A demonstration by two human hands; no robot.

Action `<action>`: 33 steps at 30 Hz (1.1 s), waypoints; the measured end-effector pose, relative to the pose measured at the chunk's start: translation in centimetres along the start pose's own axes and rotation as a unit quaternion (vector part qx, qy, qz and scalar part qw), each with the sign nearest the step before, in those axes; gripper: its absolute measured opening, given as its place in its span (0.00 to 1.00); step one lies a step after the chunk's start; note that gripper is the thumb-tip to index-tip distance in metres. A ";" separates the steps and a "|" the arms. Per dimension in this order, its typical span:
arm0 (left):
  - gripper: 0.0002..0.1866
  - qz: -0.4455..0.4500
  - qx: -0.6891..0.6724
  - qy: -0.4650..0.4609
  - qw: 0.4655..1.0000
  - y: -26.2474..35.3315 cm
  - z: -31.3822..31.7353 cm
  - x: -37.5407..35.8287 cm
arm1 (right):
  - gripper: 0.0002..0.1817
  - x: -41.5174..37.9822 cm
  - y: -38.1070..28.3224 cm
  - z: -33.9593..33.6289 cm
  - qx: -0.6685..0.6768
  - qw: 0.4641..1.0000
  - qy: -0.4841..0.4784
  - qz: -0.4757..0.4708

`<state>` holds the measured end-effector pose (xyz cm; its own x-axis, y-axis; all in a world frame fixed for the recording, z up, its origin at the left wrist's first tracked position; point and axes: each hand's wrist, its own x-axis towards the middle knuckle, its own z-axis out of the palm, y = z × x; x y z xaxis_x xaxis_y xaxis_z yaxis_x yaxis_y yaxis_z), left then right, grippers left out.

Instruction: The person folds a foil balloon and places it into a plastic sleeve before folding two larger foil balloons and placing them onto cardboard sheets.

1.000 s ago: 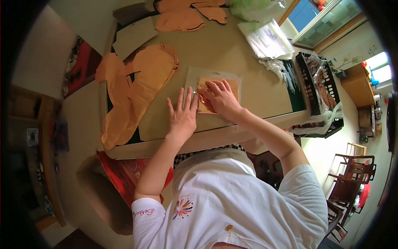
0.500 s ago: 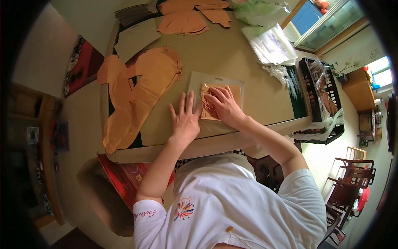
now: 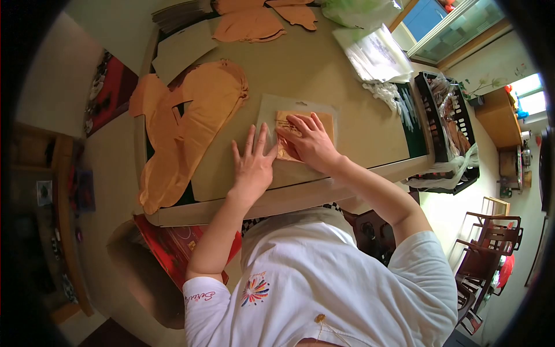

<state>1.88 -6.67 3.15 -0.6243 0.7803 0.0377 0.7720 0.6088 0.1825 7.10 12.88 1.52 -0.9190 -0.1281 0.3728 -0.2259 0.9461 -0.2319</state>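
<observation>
A folded tan-orange piece of thin fabric (image 3: 327,122) lies over a flat clear plastic bag (image 3: 266,105) with a hang slot at its top edge. My right hand (image 3: 315,147) rests on the fabric, its fingers stretched across the left half and covering part of it. Beside the fabric's left edge, my left hand (image 3: 253,168) lies flat with fingers spread, touching the lower left of the bag. Left of both hands, a large pile of the same tan-orange fabric pieces (image 3: 199,110) is spread on the table.
The brown table top (image 3: 370,139) carries more orange fabric (image 3: 248,23) and a grey card sheet (image 3: 184,49) at the back. Clear plastic bags (image 3: 378,55) lie at the back right. A black crate (image 3: 439,115) stands off the right edge; a red box (image 3: 167,246) is below the front edge.
My right hand's fingers have shifted slightly on the fabric, while my left hand stays beside it. The whole view has moved a little.
</observation>
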 end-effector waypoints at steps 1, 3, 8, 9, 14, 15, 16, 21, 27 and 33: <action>0.23 0.006 -0.004 0.009 1.000 -0.1 0.1 -0.1 | 0.23 0.0 0.0 0.0 -0.003 1.000 0.001 -0.001; 0.23 0.019 -0.015 0.014 1.000 -0.3 -0.3 -0.5 | 0.23 0.0 -0.2 -0.2 -0.009 1.000 -0.006 0.002; 0.22 0.089 -0.078 0.116 0.986 -1.6 -1.4 -1.6 | 0.24 0.0 -0.2 -0.2 -0.015 1.000 -0.010 0.004; 0.22 0.084 -0.096 0.130 0.983 -1.4 -1.5 -1.4 | 0.24 0.0 -0.3 -0.3 -0.015 1.000 -0.009 0.005; 0.23 0.088 -0.045 0.157 0.983 1.2 -0.6 -0.1 | 0.24 0.0 0.0 -0.2 -0.009 1.000 -0.022 0.003; 0.24 0.089 -0.017 0.155 0.984 1.3 0.1 -0.1 | 0.24 -0.1 0.0 0.0 -0.011 1.000 -0.020 0.003; 0.24 0.086 0.002 0.143 0.986 1.2 0.5 -0.3 | 0.24 -0.1 0.0 0.1 -0.013 1.000 -0.019 0.004; 0.20 0.075 0.018 0.136 0.988 1.7 1.1 -0.8 | 0.24 -0.1 -0.1 -0.3 -0.010 0.999 -0.044 0.011; 0.20 0.073 0.019 0.121 0.990 1.9 1.0 -0.7 | 0.23 -0.3 -0.7 -1.6 -0.008 0.998 -0.056 0.000; 0.25 0.069 0.017 0.107 0.992 1.9 1.1 -0.9 | 0.22 0.7 0.4 -1.6 -0.008 0.999 -0.050 0.001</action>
<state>4.03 -6.04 2.39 -0.5202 0.8105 0.2692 0.8534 0.5052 0.1282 6.89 13.61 3.16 -0.9469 -0.1548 0.2817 -0.2201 0.9510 -0.2171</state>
